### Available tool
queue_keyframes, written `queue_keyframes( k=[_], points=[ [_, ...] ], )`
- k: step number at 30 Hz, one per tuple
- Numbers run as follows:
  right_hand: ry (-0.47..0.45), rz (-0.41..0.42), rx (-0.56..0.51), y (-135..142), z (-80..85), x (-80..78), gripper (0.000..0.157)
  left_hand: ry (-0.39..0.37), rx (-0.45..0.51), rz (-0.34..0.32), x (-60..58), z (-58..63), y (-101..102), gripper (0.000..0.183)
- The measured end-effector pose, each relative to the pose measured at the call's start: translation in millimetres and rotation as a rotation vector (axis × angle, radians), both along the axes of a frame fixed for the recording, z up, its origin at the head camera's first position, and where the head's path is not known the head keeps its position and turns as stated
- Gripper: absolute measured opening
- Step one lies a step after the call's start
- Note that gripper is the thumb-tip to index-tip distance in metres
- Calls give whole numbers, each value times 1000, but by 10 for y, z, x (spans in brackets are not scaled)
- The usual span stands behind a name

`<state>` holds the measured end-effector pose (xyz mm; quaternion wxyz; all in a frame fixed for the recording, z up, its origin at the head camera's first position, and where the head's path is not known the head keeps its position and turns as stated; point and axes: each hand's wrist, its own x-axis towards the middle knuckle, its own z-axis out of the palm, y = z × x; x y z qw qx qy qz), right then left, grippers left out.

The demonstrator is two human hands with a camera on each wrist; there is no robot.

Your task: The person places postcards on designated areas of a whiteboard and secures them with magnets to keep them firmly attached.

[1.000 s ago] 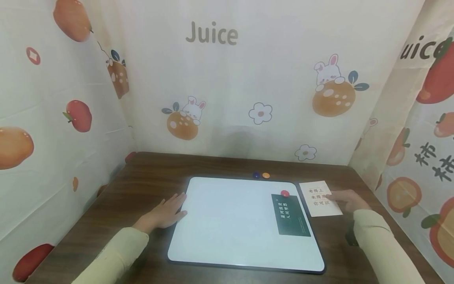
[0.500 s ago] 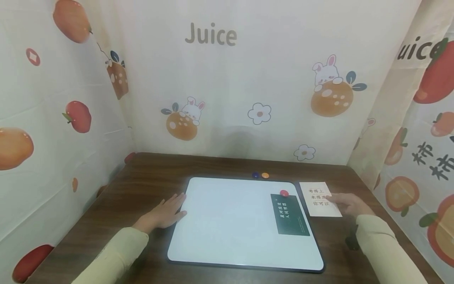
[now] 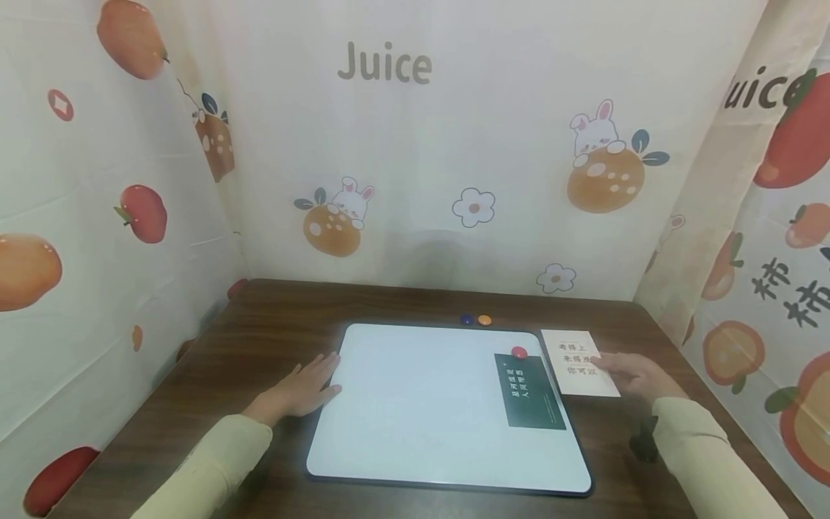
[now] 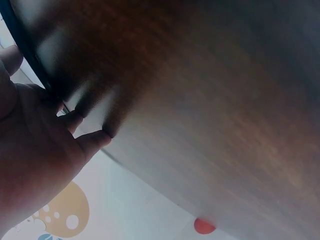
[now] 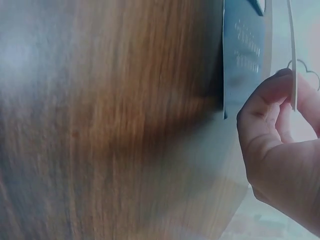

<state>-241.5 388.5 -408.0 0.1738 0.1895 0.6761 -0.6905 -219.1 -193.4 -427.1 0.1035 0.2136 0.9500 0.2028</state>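
Observation:
A whiteboard (image 3: 415,404) with a dark rim lies on the table. My left hand (image 3: 300,389) rests at its left edge, fingers extended; in the left wrist view those fingers (image 4: 92,142) are straight and spread. Between thumb and fingers, my right hand (image 3: 638,375) pinches the right edge of a cream card (image 3: 573,382) printed with characters. The right wrist view shows that card (image 5: 293,60) edge-on, raised off the table. A dark green card (image 3: 532,404) lies on the board's right side, with a red round magnet (image 3: 519,352) at its top edge.
Behind the board, a dark blue round piece (image 3: 467,319) and an orange one (image 3: 485,320) sit on the brown wooden table (image 3: 285,310). Fruit-printed curtains (image 3: 402,144) enclose the back and both sides. Something dark (image 3: 643,440) shows by the right wrist.
The cream card has shifted slightly left in my right hand, toward the board's right rim, and sits a little higher. My left hand, the board and the green card stay put.

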Motion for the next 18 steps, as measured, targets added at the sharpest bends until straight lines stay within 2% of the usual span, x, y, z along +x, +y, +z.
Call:
queue_keyframes(
  k=[10, 18],
  points=[
    [8, 20, -15, -250, 90, 69, 79, -7, -11, 8, 14, 23, 7, 65],
    [-15, 10, -112, -384, 75, 43, 78, -5, -10, 15, 17, 37, -1, 64]
  ],
)
